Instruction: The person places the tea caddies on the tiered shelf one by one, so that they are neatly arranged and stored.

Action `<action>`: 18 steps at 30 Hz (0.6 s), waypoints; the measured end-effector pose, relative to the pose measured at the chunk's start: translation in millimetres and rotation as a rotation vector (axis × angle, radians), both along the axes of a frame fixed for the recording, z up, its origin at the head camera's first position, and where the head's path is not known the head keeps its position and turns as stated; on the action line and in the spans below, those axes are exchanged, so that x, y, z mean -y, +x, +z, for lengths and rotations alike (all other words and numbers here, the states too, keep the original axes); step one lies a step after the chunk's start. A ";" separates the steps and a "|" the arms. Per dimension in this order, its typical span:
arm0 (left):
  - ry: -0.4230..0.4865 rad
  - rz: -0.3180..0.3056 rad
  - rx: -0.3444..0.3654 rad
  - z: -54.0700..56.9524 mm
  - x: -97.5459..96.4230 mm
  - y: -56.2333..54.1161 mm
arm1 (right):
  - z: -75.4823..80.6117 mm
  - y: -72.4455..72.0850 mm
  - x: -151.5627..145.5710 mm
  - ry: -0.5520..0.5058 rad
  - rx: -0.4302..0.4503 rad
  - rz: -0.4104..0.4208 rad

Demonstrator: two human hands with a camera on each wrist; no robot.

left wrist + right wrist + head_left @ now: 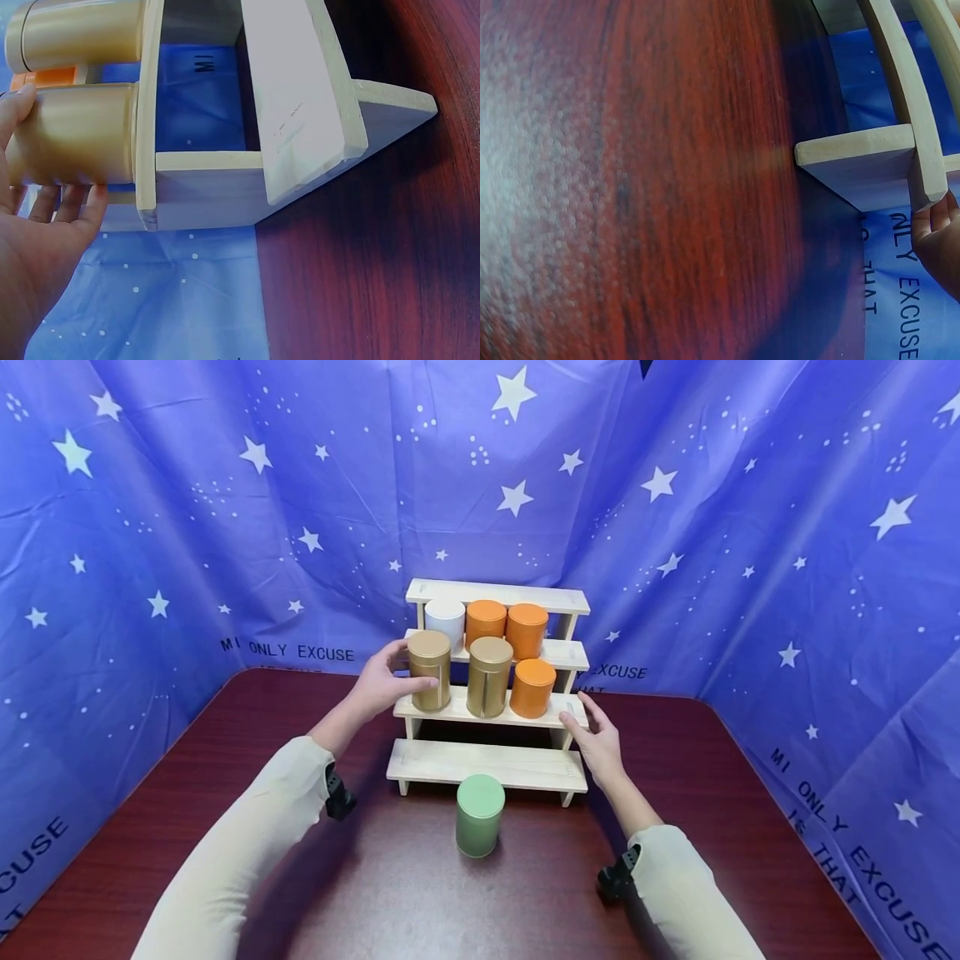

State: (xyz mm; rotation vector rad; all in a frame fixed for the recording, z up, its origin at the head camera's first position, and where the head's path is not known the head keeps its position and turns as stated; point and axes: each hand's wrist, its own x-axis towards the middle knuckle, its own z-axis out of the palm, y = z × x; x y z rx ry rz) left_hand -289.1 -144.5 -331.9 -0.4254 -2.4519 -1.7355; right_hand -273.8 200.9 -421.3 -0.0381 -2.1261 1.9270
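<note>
My left hand (378, 683) grips a gold canister (430, 672) at the left end of a shelf one step above the lowest. In the left wrist view its thumb and fingers lie on opposite sides of the can, whose base is at the board. At that same shelf's right end, my right hand (598, 745) holds the board's edge of the wooden tiered rack (487, 763); its fingertips are partly hidden in the right wrist view. A second gold canister (490, 678) and a short orange canister (533, 688) stand upright between the hands.
One step higher stand a white canister (446, 625) and two orange canisters (486, 622). A green canister (480, 817) stands upright on the dark red table (390, 893), before the rack. Behind hangs a blue star-patterned curtain (337, 485). Both wrists carry small black cameras (339, 793).
</note>
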 end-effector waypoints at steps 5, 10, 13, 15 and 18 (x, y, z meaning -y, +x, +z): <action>0.000 0.010 0.001 -1.1 -0.7 -3.2 | 1.1 0.5 -0.5 0.005 0.003 0.000; -0.008 0.018 -0.007 -1.8 -1.2 -3.3 | 1.7 0.5 0.0 0.001 -0.006 -0.001; -0.014 0.024 -0.007 -1.7 -2.2 -2.5 | 1.9 0.3 0.3 -0.008 -0.003 0.003; -0.014 0.021 -0.003 -1.7 -3.4 -2.2 | 1.7 0.2 0.2 -0.006 0.004 0.003; -0.004 0.012 0.005 -1.6 -5.9 -2.2 | 0.6 0.0 -0.3 0.010 0.011 0.004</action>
